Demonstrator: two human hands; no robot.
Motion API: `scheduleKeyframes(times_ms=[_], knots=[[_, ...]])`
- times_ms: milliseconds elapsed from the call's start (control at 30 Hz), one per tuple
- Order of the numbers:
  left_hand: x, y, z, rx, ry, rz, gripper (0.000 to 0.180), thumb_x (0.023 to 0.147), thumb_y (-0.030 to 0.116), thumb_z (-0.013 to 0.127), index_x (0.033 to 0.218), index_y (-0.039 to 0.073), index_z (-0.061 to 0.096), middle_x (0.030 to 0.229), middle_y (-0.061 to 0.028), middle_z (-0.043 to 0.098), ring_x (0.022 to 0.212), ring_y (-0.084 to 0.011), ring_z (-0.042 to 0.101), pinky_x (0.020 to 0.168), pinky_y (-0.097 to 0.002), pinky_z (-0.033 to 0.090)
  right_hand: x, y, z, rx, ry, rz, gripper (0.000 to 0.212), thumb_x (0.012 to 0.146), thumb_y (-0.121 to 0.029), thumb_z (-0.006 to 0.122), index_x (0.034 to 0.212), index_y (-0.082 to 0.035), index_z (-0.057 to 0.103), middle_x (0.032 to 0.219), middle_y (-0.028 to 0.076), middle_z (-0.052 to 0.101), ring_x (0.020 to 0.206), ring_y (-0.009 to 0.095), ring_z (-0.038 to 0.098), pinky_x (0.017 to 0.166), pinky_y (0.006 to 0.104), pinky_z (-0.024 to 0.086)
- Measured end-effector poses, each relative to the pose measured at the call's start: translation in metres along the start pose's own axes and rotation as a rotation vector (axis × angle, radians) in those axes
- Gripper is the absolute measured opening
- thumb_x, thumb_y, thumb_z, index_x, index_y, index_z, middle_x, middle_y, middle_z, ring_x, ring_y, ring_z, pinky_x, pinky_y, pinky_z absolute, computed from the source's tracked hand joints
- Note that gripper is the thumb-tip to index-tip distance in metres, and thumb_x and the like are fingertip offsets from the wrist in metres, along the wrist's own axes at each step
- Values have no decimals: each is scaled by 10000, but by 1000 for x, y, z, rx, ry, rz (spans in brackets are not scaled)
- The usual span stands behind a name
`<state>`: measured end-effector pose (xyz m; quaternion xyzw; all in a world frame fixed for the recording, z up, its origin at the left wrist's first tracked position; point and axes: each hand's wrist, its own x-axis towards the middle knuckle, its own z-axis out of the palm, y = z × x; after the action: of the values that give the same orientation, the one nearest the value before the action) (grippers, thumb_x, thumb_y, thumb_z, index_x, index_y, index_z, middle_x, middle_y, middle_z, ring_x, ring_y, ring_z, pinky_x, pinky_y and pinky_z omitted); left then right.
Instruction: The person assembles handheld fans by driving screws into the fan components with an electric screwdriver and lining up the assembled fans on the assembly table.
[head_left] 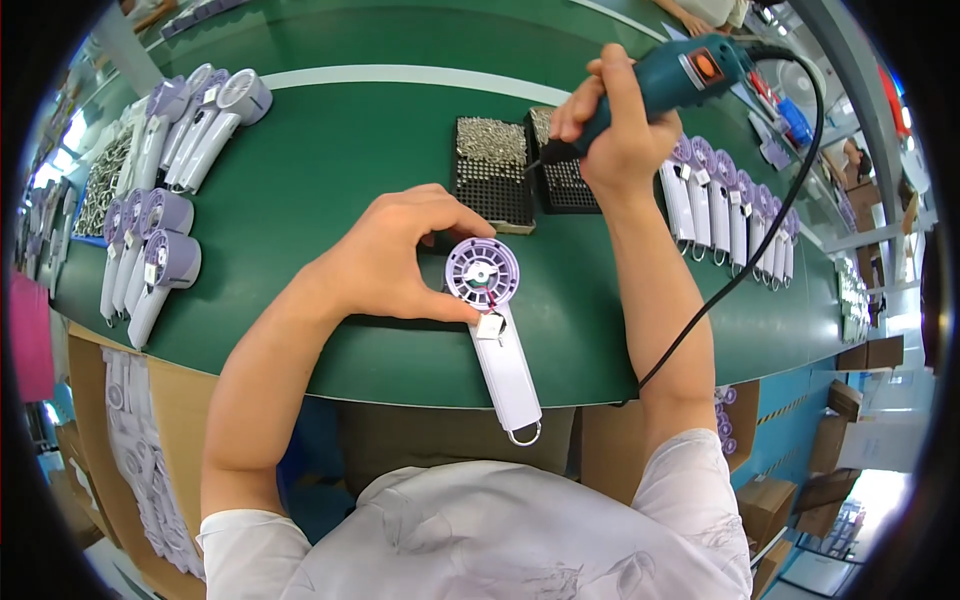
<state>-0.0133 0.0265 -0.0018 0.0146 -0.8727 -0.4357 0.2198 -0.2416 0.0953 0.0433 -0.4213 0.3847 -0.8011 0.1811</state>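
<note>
In my raised right hand (pixel 625 130) is a teal electric screwdriver (pixel 670 82), its black cord hanging down past my forearm. Its thin bit points left, over the screw trays. My left hand (pixel 400 250) curves around the purple round head of a handheld fan (pixel 482 272), thumb and fingers against its sides. The fan lies on the table with its white handle (pixel 505 375) reaching past the near edge. Its open back shows wires and a small white connector block (pixel 490 326). Behind it stand a black screw tray (pixel 492 160) and a second screw tray (pixel 568 180).
Rows of handheld fans (pixel 735 205) lie at the right, and stacked fans (pixel 165 240) at the left. Beyond them, a pile of small metal parts (pixel 108 165) sits at far left. A cardboard box (pixel 175 410) of white parts stands below the green table (pixel 350 130).
</note>
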Motion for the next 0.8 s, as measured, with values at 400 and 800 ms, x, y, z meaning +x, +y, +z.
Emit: scheduleKeyframes(times_ms=[400,800], knots=[[2,2,0,14,-17,9,600,566,260,962,1066,30,724,1007,-46,736,874,-195,621,687,-307,489,-5,9,-2,-68,-5,37,245,964,-187,679,913,43,610,587,84,565,423,184,536,437,361,466],[2,2,-1,29,-16,5,613,569,286,960,1072,31,720,1006,-55,732,871,-202,624,686,-306,484,-14,7,6,-178,-124,-3,237,933,-165,735,785,-3,646,578,34,620,471,103,599,434,246,464]])
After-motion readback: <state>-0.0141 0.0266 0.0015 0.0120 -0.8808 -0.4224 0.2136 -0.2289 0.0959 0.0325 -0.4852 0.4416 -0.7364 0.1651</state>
